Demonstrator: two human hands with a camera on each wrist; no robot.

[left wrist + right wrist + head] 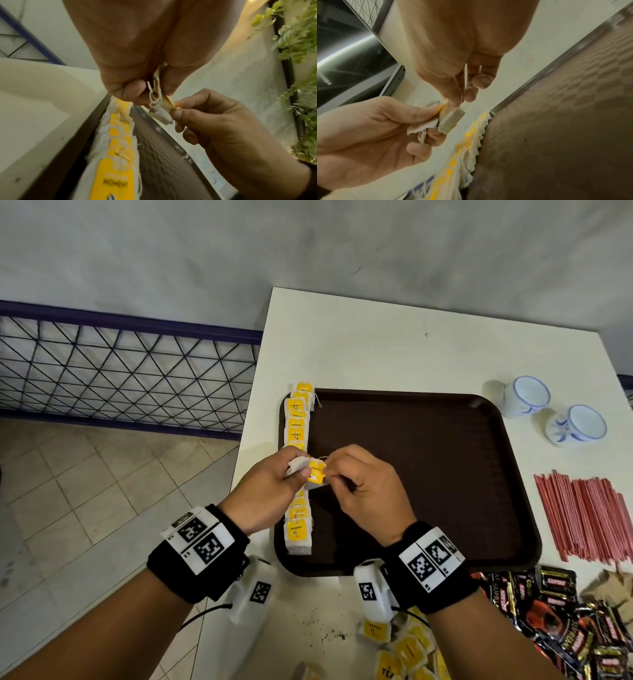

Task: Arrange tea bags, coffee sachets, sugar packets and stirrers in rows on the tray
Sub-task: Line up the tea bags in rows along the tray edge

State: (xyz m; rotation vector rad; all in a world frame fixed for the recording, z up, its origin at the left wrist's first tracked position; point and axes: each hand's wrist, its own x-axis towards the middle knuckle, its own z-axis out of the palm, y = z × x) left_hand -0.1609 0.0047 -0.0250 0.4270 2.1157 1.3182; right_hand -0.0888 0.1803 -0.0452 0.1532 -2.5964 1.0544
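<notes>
A dark brown tray [428, 491] lies on the white table. Along its left edge runs a row of tea bags [297, 426] with yellow tags, also seen in the left wrist view [118, 148] and the right wrist view [467, 142]. Above the middle of that row both hands hold a tea bag [315, 471]. My left hand [299, 465] grips its white pouch [423, 125] between thumb and curled fingers. My right hand [329, 470] pinches the yellow-tag end [169, 104], and the looped string [155, 97] hangs between the hands. The pouch's lower part [450, 120] dangles free.
Red stirrers [582, 515] lie right of the tray. Black coffee sachets [565, 621], brown sugar packets [606, 583] and loose tea bags [407, 645] sit near the front edge. Two cups [527, 395] stand at the far right. A blue wire fence [130, 371] borders the table's left.
</notes>
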